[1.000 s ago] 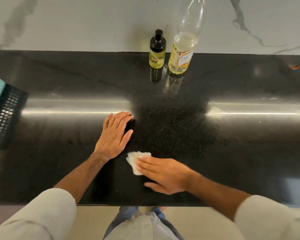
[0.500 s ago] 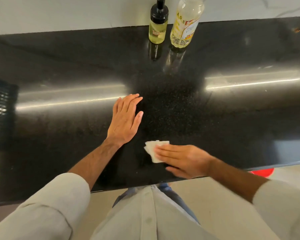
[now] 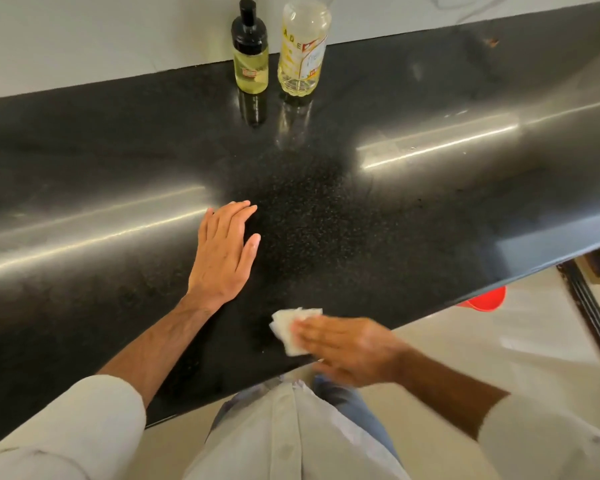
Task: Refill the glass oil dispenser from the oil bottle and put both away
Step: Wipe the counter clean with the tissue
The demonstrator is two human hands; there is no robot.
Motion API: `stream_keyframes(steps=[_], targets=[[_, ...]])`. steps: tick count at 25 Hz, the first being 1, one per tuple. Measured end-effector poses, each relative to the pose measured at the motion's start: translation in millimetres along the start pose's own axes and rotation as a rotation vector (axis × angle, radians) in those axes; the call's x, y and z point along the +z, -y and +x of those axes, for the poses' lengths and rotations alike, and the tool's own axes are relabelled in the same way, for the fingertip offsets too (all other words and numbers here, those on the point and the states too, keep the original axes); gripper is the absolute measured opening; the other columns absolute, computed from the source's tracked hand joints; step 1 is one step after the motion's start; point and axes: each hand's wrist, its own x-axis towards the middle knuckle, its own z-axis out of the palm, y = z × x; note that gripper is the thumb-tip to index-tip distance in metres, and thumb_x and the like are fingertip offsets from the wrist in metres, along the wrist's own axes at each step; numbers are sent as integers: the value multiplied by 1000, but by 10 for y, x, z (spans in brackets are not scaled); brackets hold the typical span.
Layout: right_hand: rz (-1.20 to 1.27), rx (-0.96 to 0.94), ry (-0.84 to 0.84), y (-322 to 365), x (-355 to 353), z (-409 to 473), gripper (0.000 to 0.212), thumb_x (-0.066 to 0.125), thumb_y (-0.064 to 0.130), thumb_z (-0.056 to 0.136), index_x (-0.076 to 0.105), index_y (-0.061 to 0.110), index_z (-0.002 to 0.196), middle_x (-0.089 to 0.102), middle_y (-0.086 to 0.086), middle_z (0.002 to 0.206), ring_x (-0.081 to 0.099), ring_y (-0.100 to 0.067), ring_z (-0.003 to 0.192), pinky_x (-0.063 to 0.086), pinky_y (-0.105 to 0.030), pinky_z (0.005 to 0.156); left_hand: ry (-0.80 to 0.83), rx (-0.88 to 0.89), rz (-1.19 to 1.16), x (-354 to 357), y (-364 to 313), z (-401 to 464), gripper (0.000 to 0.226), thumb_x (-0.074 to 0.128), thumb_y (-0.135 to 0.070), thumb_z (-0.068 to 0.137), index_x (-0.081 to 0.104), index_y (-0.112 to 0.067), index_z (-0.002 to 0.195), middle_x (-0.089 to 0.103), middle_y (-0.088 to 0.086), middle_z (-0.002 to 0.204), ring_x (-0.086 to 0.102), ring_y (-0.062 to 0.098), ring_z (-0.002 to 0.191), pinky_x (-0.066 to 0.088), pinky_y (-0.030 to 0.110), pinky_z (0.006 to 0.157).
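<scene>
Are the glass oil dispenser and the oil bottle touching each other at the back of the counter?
Apart. The head view shows a strip of wall and dark counter between the glass oil dispenser and the oil bottle.

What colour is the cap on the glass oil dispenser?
Black. The cap tops the glass oil dispenser, seen in the head view.

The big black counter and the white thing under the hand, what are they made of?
The counter looks like polished stone, maybe granite: black, speckled, and shiny enough to mirror the bottles. The white thing looks like a folded paper tissue, thin, soft and matte, though it could be cloth. The right hand presses it flat on the counter.
</scene>
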Motion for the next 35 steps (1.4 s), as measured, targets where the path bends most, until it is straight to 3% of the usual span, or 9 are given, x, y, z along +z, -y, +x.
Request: stream_keyframes(steps=[6,11,15,18,24,27,30,32,35], targets=[[-100,639,-279,-752,-287,328,54,49,43,102,56,9,143,53,-9,150,48,-20,141,52,-39,103,49,40,128,44,-13,26,53,29,-42,106,42,-12,148,42,4,152,34,22,146,9,45,127],[-94,133,28,-124,-66,-286,57,50,39,104,44,10,152,39,-10,160,31,-22,151,37,-39,119,76,67,255,65,-91,7,56,30,-44,103,43,-12,147,44,6,149,39,25,142,8,50,126],[-111,436,-170,-922,-435,-1105,51,49,38,101,56,11,144,52,-8,151,50,-23,140,55,-45,99,63,10,236,272,-492,-81,55,32,-44,103,44,-13,147,44,4,150,38,24,143,10,50,126],[-156,717,-238,-1220,-568,-695,60,36,55,100,52,16,142,51,-3,151,53,-19,135,60,-41,87,74,14,258,529,-911,-119,54,32,-45,104,44,-13,147,44,3,150,37,22,143,12,49,126],[-113,203,-89,-920,-205,-1435,59,46,45,103,47,7,150,45,-12,156,40,-23,146,41,-41,116,39,-31,269,965,-1530,27,53,32,-44,104,45,-14,145,45,4,149,38,21,142,18,52,124],[-153,464,-214,-1620,-542,-1858,59,45,49,101,53,12,146,52,-9,151,54,-23,135,57,-42,95,17,-68,283,1078,-1673,71,53,30,-46,104,45,-14,145,45,4,149,38,22,142,17,52,125],[-158,678,-244,-2083,-912,-1242,65,32,60,101,46,14,144,47,-5,150,53,-23,132,60,-42,88,5,-110,308,1135,-1750,86,54,29,-47,104,45,-14,145,45,4,148,39,22,142,18,52,124],[-70,619,-237,-1907,-893,-806,59,41,58,100,44,18,143,46,-2,148,52,-23,129,57,-43,91,-2,-135,319,1153,-1782,106,55,29,-47,104,45,-15,145,46,4,148,39,22,142,19,52,124],[-106,249,-22,-1428,-612,-1064,65,44,54,101,41,13,152,43,-7,157,41,-21,144,44,-36,112,-13,-142,343,1169,-1778,174,55,30,-47,103,46,-14,145,48,5,147,42,23,141,20,53,123]])
